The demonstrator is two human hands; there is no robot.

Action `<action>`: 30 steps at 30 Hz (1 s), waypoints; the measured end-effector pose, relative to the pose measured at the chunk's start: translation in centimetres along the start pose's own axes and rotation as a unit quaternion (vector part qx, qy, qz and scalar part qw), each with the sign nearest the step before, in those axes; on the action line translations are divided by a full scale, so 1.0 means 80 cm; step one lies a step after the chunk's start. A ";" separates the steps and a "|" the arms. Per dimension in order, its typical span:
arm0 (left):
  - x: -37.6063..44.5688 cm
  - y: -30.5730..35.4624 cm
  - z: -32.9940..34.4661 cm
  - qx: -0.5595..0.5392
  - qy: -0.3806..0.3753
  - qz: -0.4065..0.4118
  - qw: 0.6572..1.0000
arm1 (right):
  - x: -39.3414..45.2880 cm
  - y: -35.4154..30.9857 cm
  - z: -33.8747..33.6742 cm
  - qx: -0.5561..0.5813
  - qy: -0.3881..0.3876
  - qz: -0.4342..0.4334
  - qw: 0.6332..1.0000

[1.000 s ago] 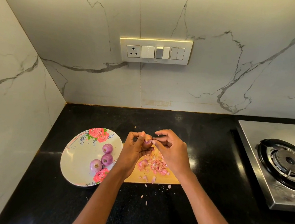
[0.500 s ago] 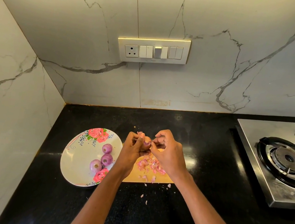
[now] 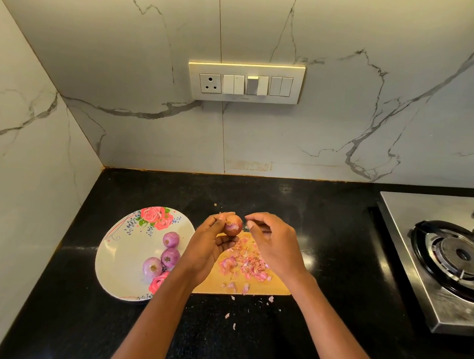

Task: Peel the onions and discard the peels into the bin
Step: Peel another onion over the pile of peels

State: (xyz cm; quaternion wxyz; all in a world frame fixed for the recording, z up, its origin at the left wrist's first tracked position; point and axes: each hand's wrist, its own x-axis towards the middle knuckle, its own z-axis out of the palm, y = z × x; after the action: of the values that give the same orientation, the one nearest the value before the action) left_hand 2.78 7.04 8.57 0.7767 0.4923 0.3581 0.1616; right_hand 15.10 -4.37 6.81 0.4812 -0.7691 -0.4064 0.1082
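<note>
Three peeled onions on floral plate, one half-peeled onion gripped in left hand, right hand loosely curled beside, peels heaped on cutting board, not binned.

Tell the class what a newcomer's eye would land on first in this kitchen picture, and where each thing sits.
At the centre, the left hand holds a small onion above a wooden board strewn with pink peels, while the right hand hovers just beside it. Left of the board, a rose-patterned plate carries three peeled onions. On the far right of the black counter stands a steel gas stove.
</note>
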 end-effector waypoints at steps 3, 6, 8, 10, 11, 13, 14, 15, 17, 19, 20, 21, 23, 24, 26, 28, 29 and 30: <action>0.000 0.001 0.003 0.014 -0.004 0.013 1.000 | -0.004 -0.008 0.005 0.020 0.010 -0.020 1.000; 0.001 -0.001 0.003 0.032 0.006 0.028 0.999 | -0.004 -0.011 0.006 0.020 0.023 -0.035 0.999; 0.003 -0.003 0.002 0.050 0.011 0.039 0.998 | -0.004 -0.010 0.005 0.007 0.025 -0.046 0.999; 0.003 -0.004 0.001 0.066 0.011 0.050 0.997 | -0.005 -0.009 0.003 0.001 0.025 -0.052 0.998; 0.003 -0.004 0.001 0.074 0.009 0.055 0.996 | -0.005 -0.008 0.002 -0.001 0.024 -0.054 0.998; 0.003 -0.004 0.002 0.083 0.005 0.060 0.995 | -0.006 -0.008 0.001 -0.007 0.024 -0.058 0.998; 0.002 -0.005 0.001 0.082 0.005 0.061 0.995 | -0.006 -0.009 0.000 -0.010 0.023 -0.059 0.998; 0.002 -0.005 0.002 0.082 0.005 0.060 0.995 | -0.006 -0.009 0.000 -0.012 0.023 -0.062 0.998; 0.003 -0.005 0.001 0.087 0.006 0.060 0.994 | -0.007 -0.008 0.000 -0.013 0.021 -0.066 0.997; 0.004 -0.006 0.001 0.097 0.004 0.062 0.993 | -0.009 -0.006 0.001 -0.008 0.021 -0.066 0.998; 0.003 -0.005 0.001 0.100 0.002 0.062 0.993 | -0.010 -0.005 0.002 -0.005 0.023 -0.064 0.998; 0.003 -0.005 0.000 0.102 0.000 0.062 0.993 | -0.010 -0.004 0.003 -0.003 0.028 -0.060 0.998; 0.002 -0.006 0.000 0.101 -0.004 0.061 0.993 | -0.011 -0.005 0.005 -0.008 0.041 -0.054 0.998; 0.001 -0.007 0.000 0.098 -0.007 0.061 0.993 | -0.011 -0.006 0.005 -0.013 0.048 -0.053 0.997; 0.000 -0.009 0.000 0.084 -0.006 0.055 0.995 | -0.011 -0.008 0.006 -0.009 0.054 -0.043 0.998; 0.000 -0.010 0.001 0.068 0.002 0.046 0.997 | -0.009 -0.008 0.005 0.008 0.047 -0.018 0.999; 0.000 -0.009 0.001 0.065 0.006 0.045 0.997 | -0.008 -0.007 0.003 0.015 0.041 -0.008 0.999; 0.001 -0.009 0.002 0.066 0.011 0.047 0.997 | -0.007 -0.007 0.002 0.019 0.035 -0.002 0.999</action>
State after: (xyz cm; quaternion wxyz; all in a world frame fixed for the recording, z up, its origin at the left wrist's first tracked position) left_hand 2.86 6.66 7.97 0.7303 0.5571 0.3525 0.1793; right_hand 14.33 -4.54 7.08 0.5101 -0.7622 -0.3888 0.0875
